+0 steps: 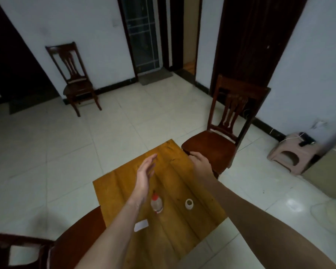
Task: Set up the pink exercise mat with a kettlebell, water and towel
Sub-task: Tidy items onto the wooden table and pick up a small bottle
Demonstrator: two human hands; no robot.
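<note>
A clear water bottle (156, 204) with a red cap stands on the small wooden table (175, 230). My left hand (145, 174) hovers over the table just beyond the bottle, palm turned sideways, fingers straight and apart, holding nothing. My right hand (200, 163) is at the table's far right edge, against the front of a wooden chair seat (211, 146). Its fingers curl downward and their tips are hidden, so I cannot tell whether they grip anything. No pink mat, kettlebell or towel is in view.
A small white roll (189, 203) and a white card (141, 225) lie on the table. Another chair (76, 82) stands by the far wall, and a third chair's back (27, 247) is at the bottom left. A pink plastic stool (291, 152) sits at right on the white tiled floor.
</note>
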